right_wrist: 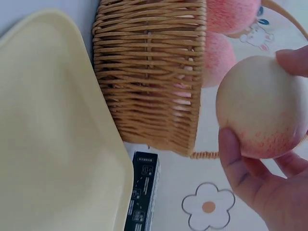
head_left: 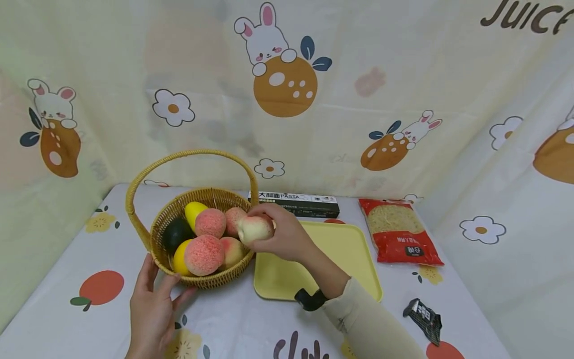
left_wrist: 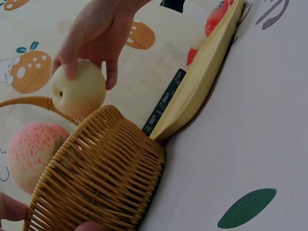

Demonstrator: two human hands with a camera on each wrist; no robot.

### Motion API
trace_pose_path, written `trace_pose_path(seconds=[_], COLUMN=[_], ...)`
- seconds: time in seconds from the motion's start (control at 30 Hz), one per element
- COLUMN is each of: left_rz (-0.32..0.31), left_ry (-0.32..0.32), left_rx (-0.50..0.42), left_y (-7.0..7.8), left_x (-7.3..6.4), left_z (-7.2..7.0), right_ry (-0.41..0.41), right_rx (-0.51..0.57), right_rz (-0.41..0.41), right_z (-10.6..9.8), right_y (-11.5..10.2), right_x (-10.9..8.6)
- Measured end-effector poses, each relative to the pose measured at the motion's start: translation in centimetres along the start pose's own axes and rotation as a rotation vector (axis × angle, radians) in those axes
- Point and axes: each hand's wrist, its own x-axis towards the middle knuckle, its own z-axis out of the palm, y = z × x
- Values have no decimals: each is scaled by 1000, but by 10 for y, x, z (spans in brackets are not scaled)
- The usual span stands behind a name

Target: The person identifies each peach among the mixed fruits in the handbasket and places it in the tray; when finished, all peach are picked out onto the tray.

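On the worktop (head_left: 237, 311), a basket (head_left: 213, 282) of fruit (head_left: 204, 255) stands left of a tray (head_left: 338, 254). Behind the tray lies a pasta box (head_left: 298, 205); right of the tray, a bag (head_left: 399, 232), with a packet (head_left: 424, 320) before it. Left hand (head_left: 154, 310) at the basket's front; right hand (head_left: 287, 235) above its right rim.

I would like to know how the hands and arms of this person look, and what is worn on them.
The right hand wears no glove; a black device sits at its wrist, and a loose, pale beige sleeve covers the forearm further up. The left hand is also gloveless, with no sleeve visible.
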Motion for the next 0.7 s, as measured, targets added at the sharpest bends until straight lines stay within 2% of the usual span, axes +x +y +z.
trace_pose_path(seconds=[0.17, 0.27, 0.5, 0.7], left_rz=[4, 5, -3, -8], left_ry=[3, 4, 11, 9], left_rx=[4, 4, 1, -8], left_y=[-1, -1, -2, -1], left_x=[1, 1, 2, 2], left_z=[0, 0, 0, 0], right_ry=[26, 52, 92, 102], right_rx=[128, 159, 139, 115], right_rz=[48, 87, 173, 196], right_z=[-14, -23, -37, -40], right_y=[15, 26, 47, 59], right_x=[-11, -16, -23, -24])
